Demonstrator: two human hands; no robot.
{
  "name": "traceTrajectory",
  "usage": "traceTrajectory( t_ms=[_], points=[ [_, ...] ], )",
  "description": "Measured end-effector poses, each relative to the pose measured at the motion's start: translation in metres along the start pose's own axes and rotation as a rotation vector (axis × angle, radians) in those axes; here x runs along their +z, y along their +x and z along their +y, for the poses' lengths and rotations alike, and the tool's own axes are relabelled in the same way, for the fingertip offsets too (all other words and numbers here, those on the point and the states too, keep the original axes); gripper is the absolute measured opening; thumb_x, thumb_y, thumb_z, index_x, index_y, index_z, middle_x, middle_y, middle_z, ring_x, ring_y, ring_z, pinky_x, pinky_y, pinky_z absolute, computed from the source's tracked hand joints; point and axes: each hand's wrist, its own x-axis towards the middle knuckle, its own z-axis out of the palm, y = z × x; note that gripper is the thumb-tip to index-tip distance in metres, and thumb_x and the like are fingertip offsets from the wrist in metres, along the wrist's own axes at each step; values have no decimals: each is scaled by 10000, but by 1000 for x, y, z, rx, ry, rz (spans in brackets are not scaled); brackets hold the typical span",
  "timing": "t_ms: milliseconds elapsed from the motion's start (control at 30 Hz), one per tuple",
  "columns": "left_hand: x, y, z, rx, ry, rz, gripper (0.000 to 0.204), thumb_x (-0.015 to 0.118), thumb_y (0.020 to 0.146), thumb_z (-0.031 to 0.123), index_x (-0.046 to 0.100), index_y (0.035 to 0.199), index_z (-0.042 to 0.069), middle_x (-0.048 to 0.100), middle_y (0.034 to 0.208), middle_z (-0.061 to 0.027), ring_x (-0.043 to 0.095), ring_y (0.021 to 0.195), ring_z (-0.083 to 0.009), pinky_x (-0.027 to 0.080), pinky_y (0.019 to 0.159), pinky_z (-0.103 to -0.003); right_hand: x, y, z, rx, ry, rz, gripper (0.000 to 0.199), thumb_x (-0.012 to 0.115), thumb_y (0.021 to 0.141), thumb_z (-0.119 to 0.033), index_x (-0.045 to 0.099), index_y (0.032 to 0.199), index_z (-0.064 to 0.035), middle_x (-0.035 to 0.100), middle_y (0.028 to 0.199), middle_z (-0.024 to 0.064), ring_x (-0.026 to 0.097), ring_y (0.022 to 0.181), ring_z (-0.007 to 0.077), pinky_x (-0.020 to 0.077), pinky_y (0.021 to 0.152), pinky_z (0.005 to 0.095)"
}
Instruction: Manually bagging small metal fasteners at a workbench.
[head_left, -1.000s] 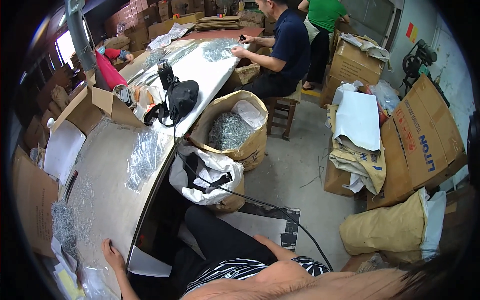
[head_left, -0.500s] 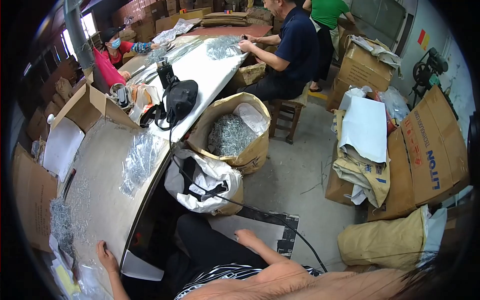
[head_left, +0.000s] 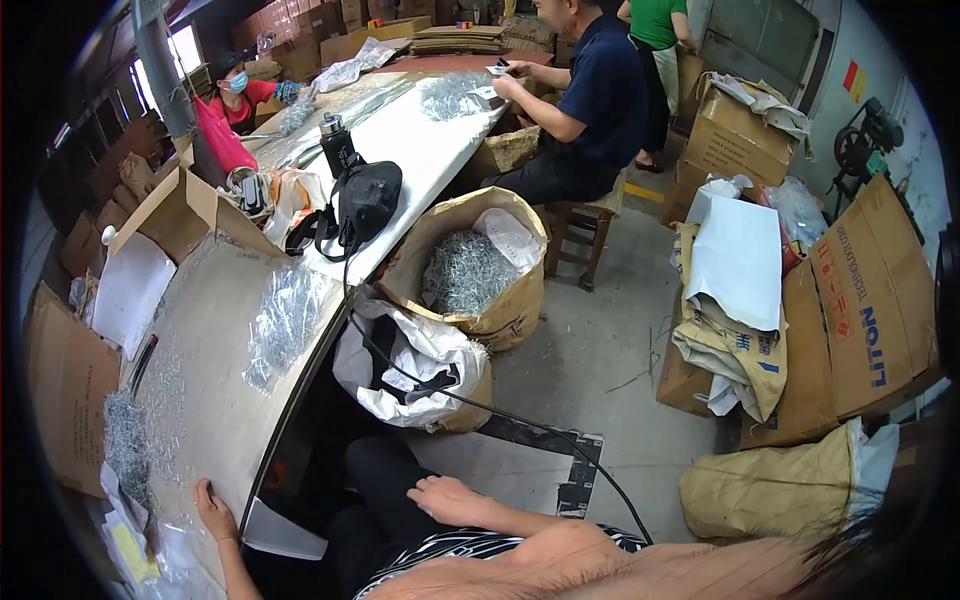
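Left hand (head_left: 213,508) laid flat, fingers spread, on the near edge of the table (head_left: 215,400), gripping nothing; unchanged from a second ago. Right hand (head_left: 450,497) rested open on the thigh, empty. Pile of metal clips (head_left: 125,445) just beside the left hand, untouched.

Long pale worktable (head_left: 215,400), edge curving, strewn with silvery metal clips (head_left: 283,320) in loose heaps

Single head view, fisheye, looking down-forward along worktable (head_left: 215,400); near own lap, far co-workers.
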Motion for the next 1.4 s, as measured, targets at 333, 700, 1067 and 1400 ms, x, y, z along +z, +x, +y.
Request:
traceTrajectory(
  t_ms=[333,700,1067,1400],
  points=[
    [-2,3,2,2,-1,-3,344,421,768,-97,550,1083,-50,543,1165,-216,504,1130,-381,387,1015,-405,-58,37,-101,-473,162,50,293,601,884,-143,562,1143,-13,600,935,115,597,884,289,494,752,396],
    [-5,-4,19,-16,-15,-6,333,444,782,-85,546,1097,-54,543,1168,-226,506,1130,-392,388,1015,-416,-109,90,-173,-672,336,597,340,664,807,-26,592,1133,42,623,797,137,626,682,291,507,584,364],
    [-5,2,25,-1,4,182,281,471,763,-16,587,1019,-24,591,1081,-228,542,1044,-409,432,919,-452,-67,127,-228,-862,333,307,296,704,747,-44,637,1032,0,634,808,105,641,696,259,524,591,342],
    [-26,11,43,-134,-22,34,342,496,735,-54,573,1067,-32,574,1133,-194,526,1095,-388,434,960,-428,-130,266,-116,-150,213,729,162,590,862,10,671,1002,4,692,883,133,666,831,204,505,757,310]
  ],
)
